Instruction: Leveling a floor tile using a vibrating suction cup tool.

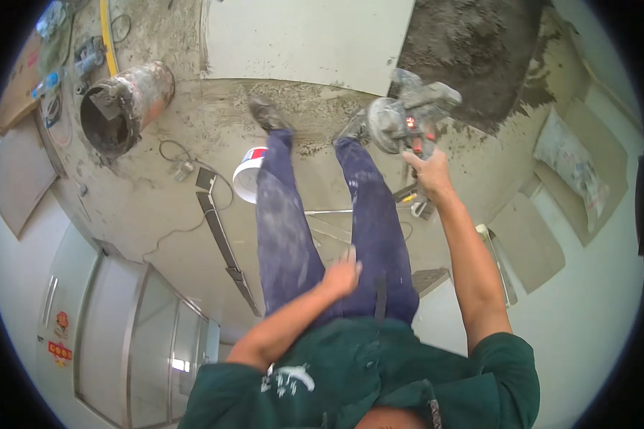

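My right hand (pixel 431 171) is wrapped round the handle of a mortar-smeared tile vibrator (pixel 413 114) with a round base and small red lights. It is held out past my right foot, near the corner of a large pale tile (pixel 300 39) on the floor. Dark grey wet mortar (pixel 472 61) spreads beside that tile's right edge. My left hand (pixel 343 273) hangs in front of my thighs, fingers loosely stretched, with nothing visible in it.
A mortar-caked bucket (pixel 125 107) lies at the left, near a yellow bar (pixel 108 36). By my left leg is a white pail (pixel 247 179). Dark strips (pixel 222 239) and a cable lie on the floor. A sack (pixel 571 161) and tile pieces (pixel 528 243) are at the right.
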`<state>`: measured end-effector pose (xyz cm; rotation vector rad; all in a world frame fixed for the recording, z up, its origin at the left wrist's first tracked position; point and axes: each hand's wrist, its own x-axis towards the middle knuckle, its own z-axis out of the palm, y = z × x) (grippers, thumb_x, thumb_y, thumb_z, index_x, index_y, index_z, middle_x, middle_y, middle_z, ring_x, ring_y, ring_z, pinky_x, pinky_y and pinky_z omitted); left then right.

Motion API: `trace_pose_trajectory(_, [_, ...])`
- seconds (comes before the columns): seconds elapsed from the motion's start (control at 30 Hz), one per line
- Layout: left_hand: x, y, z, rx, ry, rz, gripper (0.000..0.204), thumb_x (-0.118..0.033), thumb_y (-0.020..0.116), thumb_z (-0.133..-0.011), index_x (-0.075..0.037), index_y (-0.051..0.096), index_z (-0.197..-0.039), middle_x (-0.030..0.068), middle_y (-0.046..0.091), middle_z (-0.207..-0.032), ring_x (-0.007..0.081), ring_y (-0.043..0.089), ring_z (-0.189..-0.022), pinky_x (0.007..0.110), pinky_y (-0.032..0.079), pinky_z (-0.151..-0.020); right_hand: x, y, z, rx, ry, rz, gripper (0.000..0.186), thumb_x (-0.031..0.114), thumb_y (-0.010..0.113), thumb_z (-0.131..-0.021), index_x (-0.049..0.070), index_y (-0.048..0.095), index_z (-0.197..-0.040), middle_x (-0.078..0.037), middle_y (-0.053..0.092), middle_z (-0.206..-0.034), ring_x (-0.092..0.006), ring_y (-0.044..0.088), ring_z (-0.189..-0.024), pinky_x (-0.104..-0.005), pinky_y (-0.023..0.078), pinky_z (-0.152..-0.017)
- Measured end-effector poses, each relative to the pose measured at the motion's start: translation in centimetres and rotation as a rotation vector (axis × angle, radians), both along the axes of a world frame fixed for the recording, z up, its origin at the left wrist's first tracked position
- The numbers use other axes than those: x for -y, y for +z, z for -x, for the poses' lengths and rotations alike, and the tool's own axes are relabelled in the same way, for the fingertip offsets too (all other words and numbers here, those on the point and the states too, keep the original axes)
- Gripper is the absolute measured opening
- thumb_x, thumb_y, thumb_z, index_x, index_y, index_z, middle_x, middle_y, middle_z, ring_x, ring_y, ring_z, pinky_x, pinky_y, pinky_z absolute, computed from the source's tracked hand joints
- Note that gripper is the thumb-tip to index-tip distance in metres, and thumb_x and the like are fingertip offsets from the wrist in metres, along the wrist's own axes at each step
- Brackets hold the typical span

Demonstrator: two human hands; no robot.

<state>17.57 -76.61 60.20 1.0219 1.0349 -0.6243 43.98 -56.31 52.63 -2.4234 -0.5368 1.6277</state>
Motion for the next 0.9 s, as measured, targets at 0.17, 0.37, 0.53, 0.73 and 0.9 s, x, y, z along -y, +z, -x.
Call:
trace_pose_trajectory(0.17, [-3.9, 5.8, -4.9, 0.160, -0.040, -0.092, 0.076, -0.031, 0.066, -0.093, 0.010, 0.035, -0.148, 0.0318, 0.043, -0.148, 0.0447, 0.041, -0.141, 0.051, 0.034, -0.118, -3.0, -11.5, -4.3, 0.036, -0.031, -0.142, 0.019, 0.012, 0.078, -0.086, 0.002, 0.064, -0.095, 0.002, 0.059, -0.072, -0.0073, 0.050, -0.055, -0.0276, 0.041, -0.049])
trace_pose_trajectory(0.37, [-25.2, -27.5, -6.4, 0.308, 0.214, -0.904, 0.087, -0.041, 0.071, -0.086, 0.013, 0.037, -0.145, 0.0363, 0.036, -0.152, 0.0492, 0.031, -0.145, 0.057, 0.021, -0.122, -7.5, -24.2, -5.2, 0.150, -0.039, -0.248, 0.017, 0.011, 0.075, -0.089, 0.001, 0.065, -0.098, 0.002, 0.060, -0.074, -0.0058, 0.051, -0.059, -0.0250, 0.042, -0.055])
trace_pose_trajectory(0.53, [-42.7, -52.2, -4.2, 0.038, 0.107, -1.521, 0.093, -0.053, 0.063, -0.091, 0.011, 0.032, -0.151, 0.0296, 0.033, -0.158, 0.0458, 0.028, -0.148, 0.052, 0.017, -0.125, -13.9, -35.0, 0.6, 0.221, 0.061, -0.677, 0.018, 0.011, 0.075, -0.090, -0.001, 0.066, -0.100, 0.002, 0.062, -0.076, -0.0052, 0.051, -0.060, -0.0243, 0.042, -0.057])
trace_pose_trajectory(0.73, [-45.2, -60.2, -5.0, 0.261, -0.197, -1.401, 0.099, -0.065, 0.054, -0.092, 0.001, 0.023, -0.158, 0.0189, 0.019, -0.167, 0.0329, 0.014, -0.156, 0.047, 0.009, -0.127, -25.0, -39.0, 1.9, 0.220, 0.068, -0.666, 0.019, 0.013, 0.076, -0.089, -0.001, 0.067, -0.098, 0.003, 0.062, -0.072, -0.0065, 0.051, -0.060, -0.0262, 0.041, -0.056])
trace_pose_trajectory(0.9, [-53.0, -61.2, 18.4, -0.656, 0.222, -1.474, 0.105, -0.071, 0.046, -0.094, 0.004, 0.013, -0.160, 0.0232, 0.011, -0.168, 0.0362, 0.009, -0.156, 0.046, 0.004, -0.127, -30.2, -39.5, 4.1, 0.207, 0.113, -0.734, 0.022, 0.017, 0.076, -0.087, -0.001, 0.067, -0.095, -0.004, 0.068, -0.078, -0.0136, 0.061, -0.071, -0.0314, 0.049, -0.068])
